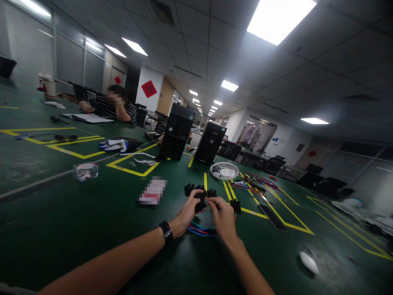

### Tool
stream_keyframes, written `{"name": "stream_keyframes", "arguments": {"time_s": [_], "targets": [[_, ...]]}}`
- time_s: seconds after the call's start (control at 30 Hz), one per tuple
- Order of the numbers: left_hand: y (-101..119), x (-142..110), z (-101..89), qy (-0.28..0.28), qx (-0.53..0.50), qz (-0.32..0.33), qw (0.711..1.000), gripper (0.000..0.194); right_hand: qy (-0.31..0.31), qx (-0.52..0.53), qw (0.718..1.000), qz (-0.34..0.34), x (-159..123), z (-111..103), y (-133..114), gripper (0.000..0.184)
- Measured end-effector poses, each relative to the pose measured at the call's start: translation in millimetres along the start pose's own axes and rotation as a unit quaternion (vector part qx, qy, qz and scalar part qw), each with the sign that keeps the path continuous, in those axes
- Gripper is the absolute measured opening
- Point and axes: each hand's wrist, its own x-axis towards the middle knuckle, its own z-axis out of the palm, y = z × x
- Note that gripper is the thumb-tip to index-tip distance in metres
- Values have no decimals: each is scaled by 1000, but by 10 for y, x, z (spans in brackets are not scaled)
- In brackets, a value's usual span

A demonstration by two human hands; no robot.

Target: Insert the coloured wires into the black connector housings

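My left hand [189,212], with a black watch on its wrist, is closed around a black plastic connector [201,203]. My right hand [223,217] pinches at the same connector from the right side. A bundle of red and blue wires [200,230] trails from under both hands onto the green table [61,229]. More black connectors [199,191] lie just beyond my fingers, and another black connector [235,205] sits to the right.
Two black computer towers [177,132] stand further back, with a white fan grille [224,170] and loose coloured wires [254,184] beside them. A clear plastic box [85,171] sits at left. A person [115,107] leans on the table at the far left.
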Motion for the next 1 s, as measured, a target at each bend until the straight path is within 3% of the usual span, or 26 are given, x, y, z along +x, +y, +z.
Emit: {"name": "stream_keyframes", "arguments": {"time_s": [0.2,0.43,0.8,1.0], "targets": [[-34,12,-32,-19,24,26,999,32,-10,21,999,39,-25,-7,-14,22],[-22,-37,22,-44,-3,18,999,35,-1,122,989,78,-63,4,-64,22],[-6,-134,58,-51,31,8,998,40,-12,49,999,-5,-128,-11,-85,24],[19,-94,43,-17,33,19,999,48,-36,31,999,-14,-157,15,-97,44]]}}
